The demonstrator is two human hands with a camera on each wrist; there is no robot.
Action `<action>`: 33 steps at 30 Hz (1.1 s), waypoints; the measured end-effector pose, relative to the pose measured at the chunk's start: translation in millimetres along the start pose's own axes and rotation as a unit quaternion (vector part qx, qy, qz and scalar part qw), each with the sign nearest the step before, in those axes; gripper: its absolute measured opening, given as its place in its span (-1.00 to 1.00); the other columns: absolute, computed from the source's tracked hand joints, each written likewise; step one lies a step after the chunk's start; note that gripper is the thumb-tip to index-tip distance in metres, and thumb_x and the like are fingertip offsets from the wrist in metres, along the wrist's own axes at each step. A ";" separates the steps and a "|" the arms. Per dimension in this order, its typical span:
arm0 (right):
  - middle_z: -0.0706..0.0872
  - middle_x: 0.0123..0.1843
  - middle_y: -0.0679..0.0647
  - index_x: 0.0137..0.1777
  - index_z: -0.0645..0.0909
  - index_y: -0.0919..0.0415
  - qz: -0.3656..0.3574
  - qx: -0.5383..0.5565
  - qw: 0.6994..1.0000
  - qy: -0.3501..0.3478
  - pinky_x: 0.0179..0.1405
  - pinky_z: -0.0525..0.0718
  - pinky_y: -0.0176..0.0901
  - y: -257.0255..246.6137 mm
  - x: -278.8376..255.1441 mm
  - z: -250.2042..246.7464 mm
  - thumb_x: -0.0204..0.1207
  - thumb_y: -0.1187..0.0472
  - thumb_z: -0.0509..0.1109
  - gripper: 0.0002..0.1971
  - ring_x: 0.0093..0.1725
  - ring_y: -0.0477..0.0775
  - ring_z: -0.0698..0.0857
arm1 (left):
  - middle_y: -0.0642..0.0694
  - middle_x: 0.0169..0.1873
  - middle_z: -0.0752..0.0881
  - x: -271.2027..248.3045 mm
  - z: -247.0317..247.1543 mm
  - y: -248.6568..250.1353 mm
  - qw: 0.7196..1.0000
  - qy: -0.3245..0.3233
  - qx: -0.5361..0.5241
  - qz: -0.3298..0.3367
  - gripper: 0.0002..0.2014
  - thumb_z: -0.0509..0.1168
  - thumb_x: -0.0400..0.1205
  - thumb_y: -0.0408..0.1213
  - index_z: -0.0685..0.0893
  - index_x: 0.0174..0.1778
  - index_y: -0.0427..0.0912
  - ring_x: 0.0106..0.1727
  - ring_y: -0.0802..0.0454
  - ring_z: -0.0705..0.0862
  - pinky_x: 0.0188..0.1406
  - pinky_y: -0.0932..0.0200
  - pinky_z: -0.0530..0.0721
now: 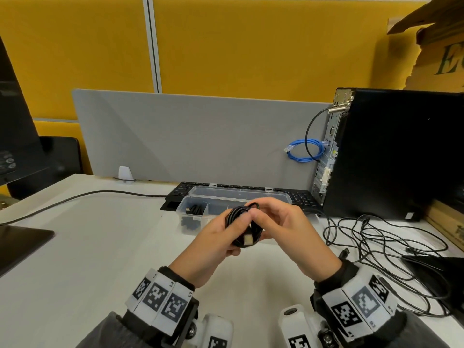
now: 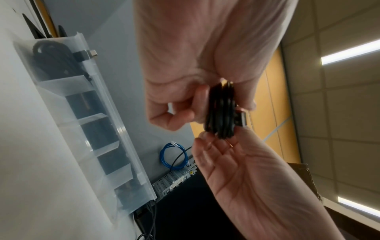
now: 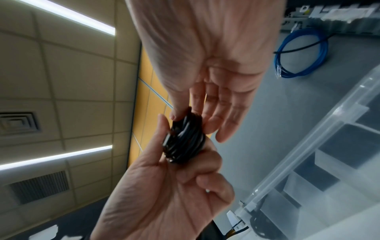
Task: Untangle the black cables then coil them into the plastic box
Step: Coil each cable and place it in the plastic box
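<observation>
I have a small coil of black cable [image 1: 244, 226] held in the air between both hands, just in front of the clear plastic compartment box [image 1: 281, 197] near the middle of the white desk [image 1: 100, 247]. My left hand [image 1: 216, 237] has its fingers curled round the near-left side of the coil; my right hand [image 1: 283, 227] pinches the top of it with thumb and forefinger, its other fingers nearly straight. A plug end [image 1: 248, 239] shows at the coil's lower face.

Judgement on the step: the coil looks finished and due for a compartment. I would keep the turns pinched so they do not spring apart, tuck the plug inward, and lower it flat into a free cell.

Count: one coil in hand; one coiled black cable [image 1: 194, 210] already in the box's left compartment; one loose tangle of black cables [image 1: 381, 249] on the desk at right, strand number not tellable. One blue network cable [image 1: 303, 150], one black computer tower [image 1: 396, 151], one black keyboard [image 1: 301, 197] behind the box.
</observation>
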State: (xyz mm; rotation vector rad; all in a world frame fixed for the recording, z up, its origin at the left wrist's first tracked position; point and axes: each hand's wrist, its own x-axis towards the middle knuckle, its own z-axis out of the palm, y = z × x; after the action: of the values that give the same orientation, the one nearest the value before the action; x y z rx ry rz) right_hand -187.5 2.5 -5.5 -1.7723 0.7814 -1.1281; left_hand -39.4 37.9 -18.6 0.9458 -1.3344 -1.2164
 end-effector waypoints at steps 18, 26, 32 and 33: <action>0.76 0.02 0.34 0.08 0.69 0.31 0.103 0.050 0.989 -0.092 0.04 0.69 0.11 6.9 -0.8 -9.2 0.41 0.01 0.38 -0.61 0.04 0.35 0.71 | -0.14 -0.28 0.67 1.1 -9.9 -5.0 0.999 -0.020 0.042 -0.016 -0.45 0.64 0.15 -0.28 0.60 -0.01 -0.35 -0.29 0.08 0.67 -0.32 0.20 0.67; 0.72 0.06 0.38 0.11 0.67 0.32 0.106 0.020 0.989 -0.103 -0.03 0.72 -0.04 0.8 0.4 -13.0 0.55 0.14 0.33 -0.73 0.09 0.40 0.65 | -0.10 -0.38 0.64 4.6 -13.7 -8.3 0.999 0.020 -0.030 -0.017 -0.70 0.52 0.22 -0.37 0.61 -0.20 -0.25 -0.15 -0.21 0.67 -0.13 0.04 0.68; 0.74 0.05 0.33 0.10 0.66 0.31 0.114 0.014 0.987 -0.115 -0.01 0.73 -0.01 -2.4 -1.5 -10.2 0.56 0.16 0.33 -0.75 0.07 0.29 0.70 | -0.27 -0.23 0.68 5.4 -16.1 -11.5 0.999 -0.025 -0.035 -0.030 -0.43 0.69 -0.03 -0.23 0.69 -0.12 -0.19 -0.11 -0.23 0.68 0.02 -0.13 0.66; 0.75 0.03 0.31 0.09 0.65 0.31 0.111 0.015 0.987 -0.111 -0.02 0.73 -0.01 -2.7 -1.3 -9.4 0.56 0.18 0.34 -0.77 0.03 0.26 0.72 | -0.24 -0.26 0.69 6.1 -16.0 -12.7 0.998 -0.025 -0.051 -0.028 -0.42 0.73 -0.07 -0.14 0.71 -0.17 -0.15 -0.16 -0.18 0.70 -0.05 -0.04 0.69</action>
State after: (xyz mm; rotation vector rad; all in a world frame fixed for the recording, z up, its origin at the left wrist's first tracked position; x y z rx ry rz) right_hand -196.5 1.6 -1.6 -1.7033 0.7991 -0.7771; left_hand -25.6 27.3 -31.0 0.8898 -1.2783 -1.3457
